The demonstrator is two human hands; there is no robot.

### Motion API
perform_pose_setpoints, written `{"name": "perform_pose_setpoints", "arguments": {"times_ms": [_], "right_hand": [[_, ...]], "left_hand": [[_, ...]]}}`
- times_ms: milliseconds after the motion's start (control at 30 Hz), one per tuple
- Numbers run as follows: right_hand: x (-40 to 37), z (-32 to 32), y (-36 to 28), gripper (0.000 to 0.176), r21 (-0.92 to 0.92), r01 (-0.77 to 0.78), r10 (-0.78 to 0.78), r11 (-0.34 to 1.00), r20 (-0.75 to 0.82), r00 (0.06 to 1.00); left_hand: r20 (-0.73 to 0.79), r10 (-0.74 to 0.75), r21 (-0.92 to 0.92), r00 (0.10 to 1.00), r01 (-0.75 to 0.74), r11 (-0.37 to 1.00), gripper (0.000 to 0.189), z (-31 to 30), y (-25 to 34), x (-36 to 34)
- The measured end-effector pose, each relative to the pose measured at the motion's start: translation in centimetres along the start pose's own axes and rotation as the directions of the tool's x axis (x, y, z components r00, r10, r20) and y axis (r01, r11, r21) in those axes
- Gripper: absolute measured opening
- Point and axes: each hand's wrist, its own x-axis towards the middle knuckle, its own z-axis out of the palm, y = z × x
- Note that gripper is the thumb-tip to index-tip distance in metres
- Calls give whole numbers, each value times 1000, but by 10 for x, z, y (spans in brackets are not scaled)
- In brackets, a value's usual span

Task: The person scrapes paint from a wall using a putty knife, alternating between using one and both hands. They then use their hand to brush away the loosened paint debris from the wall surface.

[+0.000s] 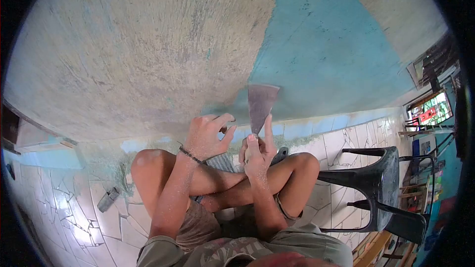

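My right hand (258, 155) is closed around the handle of a paint scraper (261, 103), its thumb and a finger up at the base of the metal blade. The wide blade edge points up at the wall, overlapping the blue paint (321, 44) near its lower left border. To the left, my left hand (208, 136) is held up empty, thumb and fingers apart and slightly bent, close to the lower wall. Dust speckles both forearms, and a dark bracelet (191, 154) circles the left wrist. Bare, rough wall (148, 44) spreads left of the blue patch.
My crossed legs (232, 183) rest on the cracked-tile floor (111, 222). A black metal chair (381, 188) lies on its side or stands tilted in this view at right. A small grey block (108, 199) lies on the left floor. Paint debris (118, 168) lines the wall base.
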Motion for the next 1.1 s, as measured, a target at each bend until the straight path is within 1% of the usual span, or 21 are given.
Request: {"name": "perform_pose_setpoints", "arguments": {"times_ms": [133,200,267,300,367,500,567,667,767,800,867,933,967,1000,1067,1100], "right_hand": [[12,13,-32,69,75,30,-30,997,5,1000],[0,8,-14,69,25,-36,36,999,1,999],[-14,0,4,69,-11,-96,96,995,8,995],[-11,2,3,69,6,-100,100,995,2,995],[-15,2,1,70,26,-137,138,990,-23,990],[-17,-2,9,69,39,-113,114,993,-18,993],[-13,-2,8,69,30,-107,107,994,-5,994],[-14,0,10,69,-50,-45,44,998,-19,999],[11,16,-28,68,-35,91,-92,995,-29,995],[21,21,-45,68,45,102,-101,994,-24,995],[39,28,-74,68,218,138,-139,966,-10,990],[38,22,-61,68,146,134,-134,980,-9,991],[35,17,-47,68,102,133,-133,986,-3,991],[29,11,-25,68,51,166,-166,985,-2,986],[6,-4,16,68,18,108,-108,994,19,994],[4,1,14,69,1,73,-73,997,28,997]], "left_hand": [[33,-28,1,999,28,1000,16,4,2,-2],[31,-32,1,999,32,1000,15,1,3,-1],[-13,-7,-21,1000,7,1000,15,1,-1,-2],[-37,2,-40,999,-3,999,15,2,-1,0],[-18,-10,-13,1000,10,1000,16,2,-2,-1],[23,-6,21,1000,6,1000,16,4,-2,-3],[37,-1,9,999,0,1000,16,3,-2,-1],[50,-14,16,999,14,1000,16,6,-3,-2],[92,-32,56,995,27,998,16,8,0,-4],[105,-32,76,994,24,997,16,7,1,-3],[95,-52,43,994,48,998,15,9,-1,-1],[71,-54,31,996,52,998,14,8,-6,1],[55,-48,28,997,46,999,14,9,-8,2],[37,-43,22,998,42,999,14,10,-9,3],[11,-27,-6,1000,27,1000,14,6,-9,2],[1,-24,-19,1000,24,1000,14,3,-9,1]]}}
